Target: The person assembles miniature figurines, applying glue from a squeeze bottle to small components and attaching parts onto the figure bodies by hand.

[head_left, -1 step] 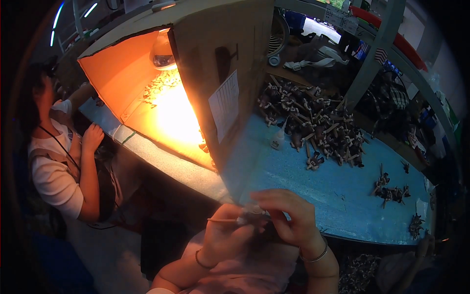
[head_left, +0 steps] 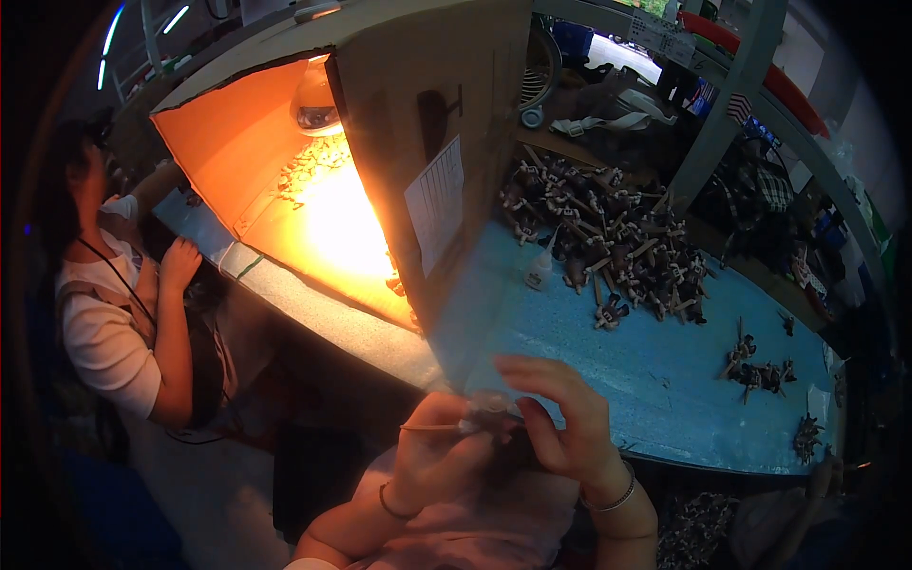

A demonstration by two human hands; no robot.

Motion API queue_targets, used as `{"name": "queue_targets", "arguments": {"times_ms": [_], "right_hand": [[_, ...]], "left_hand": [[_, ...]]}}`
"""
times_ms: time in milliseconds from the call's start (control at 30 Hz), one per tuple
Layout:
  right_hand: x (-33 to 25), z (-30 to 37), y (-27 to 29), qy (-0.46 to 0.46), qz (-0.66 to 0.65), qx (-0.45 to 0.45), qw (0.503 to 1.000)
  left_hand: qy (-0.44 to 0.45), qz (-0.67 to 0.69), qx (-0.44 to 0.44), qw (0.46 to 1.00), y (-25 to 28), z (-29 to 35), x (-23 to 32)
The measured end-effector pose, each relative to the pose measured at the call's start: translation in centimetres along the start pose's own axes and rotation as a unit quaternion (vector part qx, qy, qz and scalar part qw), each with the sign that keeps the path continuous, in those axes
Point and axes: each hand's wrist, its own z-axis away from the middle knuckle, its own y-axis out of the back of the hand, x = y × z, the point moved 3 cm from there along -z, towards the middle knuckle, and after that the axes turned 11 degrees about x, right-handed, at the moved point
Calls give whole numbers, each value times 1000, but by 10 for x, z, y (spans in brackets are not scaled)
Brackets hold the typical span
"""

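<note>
My left hand is closed around a small dark-and-pale piece, which looks like a figurine but is partly hidden by the fingers. A thin tan stick juts out leftward across that hand. Just right of the piece, my right hand is raised with thumb and fingers apart, its fingertips slightly blurred. Beyond both hands lies the blue worktop. On it a heap of small brown pieces with tan sticks is piled, and a small white squeeze bottle with a pointed nozzle stands by its left edge.
A large cardboard box stands left of the heap, lit inside by a bright lamp. Smaller clusters of brown pieces lie at the right. A grey metal post rises behind. Another person is at the left.
My right hand's fingers have lifted slightly away from the piece, showing more of its top. The left hand keeps its hold, nearly still.
</note>
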Motion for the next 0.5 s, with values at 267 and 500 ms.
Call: {"name": "queue_targets", "arguments": {"times_ms": [267,500], "right_hand": [[-25,10,-6,83,155,74,982],[-18,7,-7,75,161,65,982]], "left_hand": [[-177,-199,63,962,4,-6,1],[-233,-305,54,922,3,-6,5]]}}
